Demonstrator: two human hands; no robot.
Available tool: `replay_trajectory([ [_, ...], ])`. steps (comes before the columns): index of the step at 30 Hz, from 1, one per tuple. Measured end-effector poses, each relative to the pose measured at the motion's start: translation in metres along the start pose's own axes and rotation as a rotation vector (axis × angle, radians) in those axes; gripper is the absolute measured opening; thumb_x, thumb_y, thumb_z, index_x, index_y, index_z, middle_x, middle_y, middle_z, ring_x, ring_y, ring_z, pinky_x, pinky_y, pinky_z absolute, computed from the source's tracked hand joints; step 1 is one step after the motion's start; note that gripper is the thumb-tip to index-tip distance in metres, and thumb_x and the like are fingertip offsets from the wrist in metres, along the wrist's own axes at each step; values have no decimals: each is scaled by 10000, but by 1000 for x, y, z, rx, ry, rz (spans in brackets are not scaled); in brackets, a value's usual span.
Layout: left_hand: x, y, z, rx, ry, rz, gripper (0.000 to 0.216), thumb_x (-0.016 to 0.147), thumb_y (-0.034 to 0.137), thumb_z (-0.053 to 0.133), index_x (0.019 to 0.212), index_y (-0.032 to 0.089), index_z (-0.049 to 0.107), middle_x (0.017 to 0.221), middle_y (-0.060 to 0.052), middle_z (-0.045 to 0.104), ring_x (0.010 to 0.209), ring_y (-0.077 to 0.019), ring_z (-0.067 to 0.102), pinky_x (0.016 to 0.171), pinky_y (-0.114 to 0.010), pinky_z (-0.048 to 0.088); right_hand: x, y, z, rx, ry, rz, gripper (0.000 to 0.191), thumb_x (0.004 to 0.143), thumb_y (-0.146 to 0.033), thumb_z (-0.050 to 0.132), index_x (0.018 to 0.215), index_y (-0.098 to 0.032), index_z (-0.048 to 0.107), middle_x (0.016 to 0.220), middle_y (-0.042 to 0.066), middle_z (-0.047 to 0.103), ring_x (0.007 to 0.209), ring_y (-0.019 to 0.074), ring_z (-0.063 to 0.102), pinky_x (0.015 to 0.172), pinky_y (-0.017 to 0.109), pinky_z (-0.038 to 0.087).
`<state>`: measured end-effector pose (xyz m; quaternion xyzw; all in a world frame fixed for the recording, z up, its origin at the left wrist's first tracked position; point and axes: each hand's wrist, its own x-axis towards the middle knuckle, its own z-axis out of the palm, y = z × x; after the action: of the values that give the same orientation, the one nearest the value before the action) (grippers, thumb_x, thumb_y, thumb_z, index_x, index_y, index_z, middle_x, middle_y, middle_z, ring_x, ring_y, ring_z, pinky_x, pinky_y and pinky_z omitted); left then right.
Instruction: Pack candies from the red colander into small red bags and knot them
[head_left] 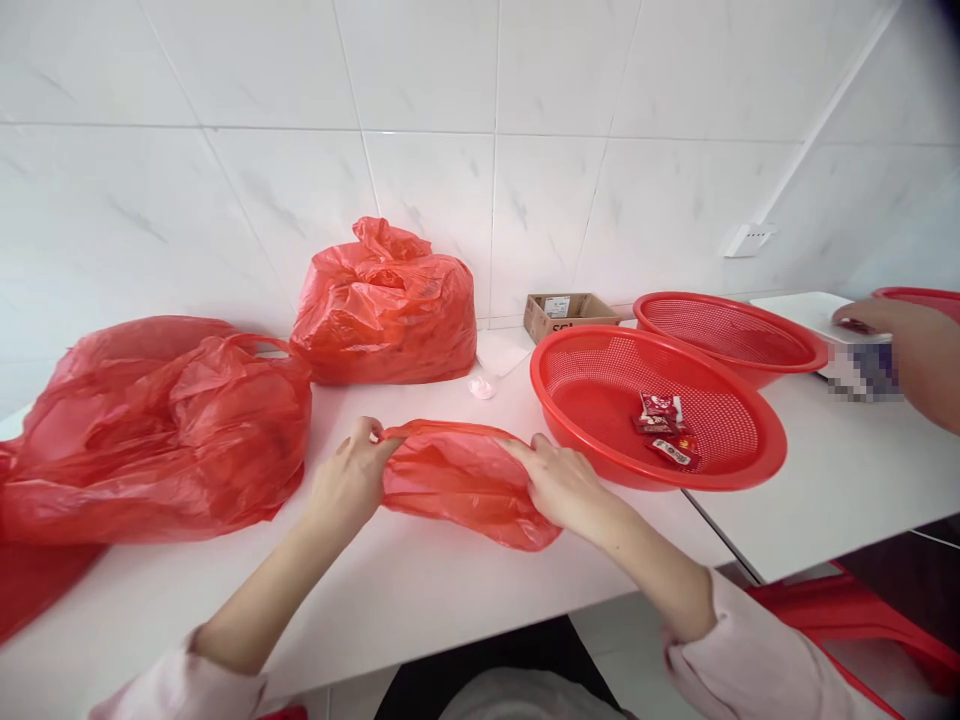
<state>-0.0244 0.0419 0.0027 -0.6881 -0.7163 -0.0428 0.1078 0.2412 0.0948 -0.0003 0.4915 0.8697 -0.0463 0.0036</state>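
A red plastic bag [459, 500] is held with its mouth spread above the white table, between my two hands. The fingers of my left hand [351, 478] pinch its left rim. On the opposite side, my right hand [568, 492] grips the bag's edge, its index finger stretched along the rim and its other fingers partly hidden. Just right of that hand stands a red colander basket [774, 450]. Several small dark-red wrapped packets [660, 405] lie in it.
Two full red bags [169, 430] [386, 310] stand left and behind. A small cardboard box [570, 312], crumpled tissue [482, 386] and second colander [814, 352] sit at the back. Another person's hand [911, 345] is over a white device [795, 305]. A table seam [720, 535] runs right.
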Motion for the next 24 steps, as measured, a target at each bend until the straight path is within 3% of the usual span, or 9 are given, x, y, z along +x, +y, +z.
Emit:
replay_trajectory([
  [3,-20,-7,-8,-30,-82,49,646,747,-29,361,1278,251,597,1362,-126,471,819,-218,673,534,-286,477,-11,-1,-16,-36,7,-79,653,793,-98,563,1403,-312,476,972,85,576,780,238,618,665,329,440],
  [6,-33,3,-14,-161,-88,64,656,754,12,371,1350,235,528,1477,-118,407,928,-242,680,645,-322,532,-21,-25,-29,58,285,-187,356,875,-176,558,1219,-226,630,1071,116,580,971,261,578,809,373,468],
  [8,-37,13,-21,-316,-118,67,686,745,33,382,1395,230,477,1512,-109,390,971,-245,682,729,-343,552,-23,-42,-30,136,389,-268,290,917,-124,475,1115,-208,671,1043,97,605,945,217,580,810,334,476],
  [11,-38,18,-31,-540,-223,43,723,721,47,403,1419,226,456,1478,-106,463,933,-226,699,761,-331,560,-19,-47,-17,118,256,-352,344,877,-31,457,1086,-186,682,965,89,652,885,203,613,778,322,495],
  [14,-38,9,-38,-740,-269,-4,747,701,70,437,1430,229,455,1411,-92,543,976,-235,689,755,-306,562,-18,-24,-3,89,-14,-318,484,839,-1,474,1254,-198,628,1206,141,642,1070,269,624,871,400,506],
  [17,-34,-1,-39,-1000,-391,-2,763,698,89,461,1443,251,445,1392,-67,566,1045,-245,670,744,-284,569,-28,0,-10,276,-212,-385,581,842,-50,536,1364,-304,549,1407,63,547,1233,261,561,968,393,489],
  [20,-26,2,-34,-1113,-498,25,746,695,91,494,1416,280,490,1433,-53,535,1082,-261,658,759,-288,574,-38,15,-41,533,-219,-447,488,843,-239,665,1316,-335,590,1355,-2,596,1225,224,569,1022,358,464],
  [24,-12,15,-25,-1156,-526,87,656,757,130,517,1391,298,527,1515,-48,437,1202,-283,593,909,-352,544,-27,60,-92,707,58,-292,333,940,-389,543,1239,-272,630,1204,11,678,1097,172,636,947,311,503],
])
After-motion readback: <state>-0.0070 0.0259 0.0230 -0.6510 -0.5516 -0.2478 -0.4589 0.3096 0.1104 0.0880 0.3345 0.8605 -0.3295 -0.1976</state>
